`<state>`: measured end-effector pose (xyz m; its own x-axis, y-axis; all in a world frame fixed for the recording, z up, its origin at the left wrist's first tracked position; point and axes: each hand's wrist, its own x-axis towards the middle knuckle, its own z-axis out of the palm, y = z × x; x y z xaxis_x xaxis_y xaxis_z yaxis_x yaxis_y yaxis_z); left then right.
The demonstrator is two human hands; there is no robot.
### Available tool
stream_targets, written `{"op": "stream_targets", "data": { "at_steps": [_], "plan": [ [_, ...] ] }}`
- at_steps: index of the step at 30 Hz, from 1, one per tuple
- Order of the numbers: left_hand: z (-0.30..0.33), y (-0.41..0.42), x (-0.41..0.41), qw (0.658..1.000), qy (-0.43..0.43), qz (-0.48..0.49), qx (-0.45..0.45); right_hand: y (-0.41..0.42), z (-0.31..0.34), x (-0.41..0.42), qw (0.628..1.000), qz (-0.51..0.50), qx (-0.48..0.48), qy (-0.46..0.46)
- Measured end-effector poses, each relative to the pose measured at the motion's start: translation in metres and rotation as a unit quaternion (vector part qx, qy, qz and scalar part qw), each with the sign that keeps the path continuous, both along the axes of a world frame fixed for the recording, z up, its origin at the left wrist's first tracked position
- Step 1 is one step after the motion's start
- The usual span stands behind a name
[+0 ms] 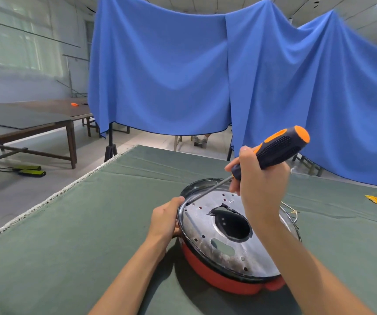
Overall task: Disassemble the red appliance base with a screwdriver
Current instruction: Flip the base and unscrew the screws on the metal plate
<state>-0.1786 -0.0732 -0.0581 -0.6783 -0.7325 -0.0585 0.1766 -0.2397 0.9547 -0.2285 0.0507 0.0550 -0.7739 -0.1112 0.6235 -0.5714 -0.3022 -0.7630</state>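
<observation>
Right hand [254, 178]: fingers wrapped round the screwdriver [271, 151] handle, tip at the plate's far-left rim.
Left hand [168, 218]: grips the left rim.
Red appliance base [228, 278]: on the green tabletop [80, 235].
Handling: rigid, probably moderately heavy; metal plate [205, 214] likely slippery, so hold the rim.

L grip [166, 220] + R grip [257, 189] curled

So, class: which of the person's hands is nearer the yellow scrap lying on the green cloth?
Right. The right hand grips the screwdriver over the base, closer to the yellow scrap; the left hand holds the base's far-side rim.
</observation>
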Motion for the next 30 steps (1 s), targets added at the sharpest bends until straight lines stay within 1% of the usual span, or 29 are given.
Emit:
{"op": "stream_targets", "data": {
  "at_steps": [19,25,28,30],
  "plan": [
    [-0.002,-0.001,-0.002,1.000,-0.002,0.003,-0.003,-0.005,-0.002,-0.009,0.999,0.000,0.041,-0.006],
    [-0.004,-0.002,-0.004,1.000,-0.004,0.006,-0.014,-0.011,0.002,-0.009,0.998,0.023,0.055,-0.014],
    [-0.004,-0.003,-0.002,1.000,-0.001,0.003,-0.020,-0.016,0.010,-0.008,0.995,0.032,0.089,-0.011],
    [-0.004,-0.004,-0.001,1.000,-0.001,-0.005,-0.023,-0.021,0.019,-0.009,0.990,0.033,0.138,0.006]
  ]
}}
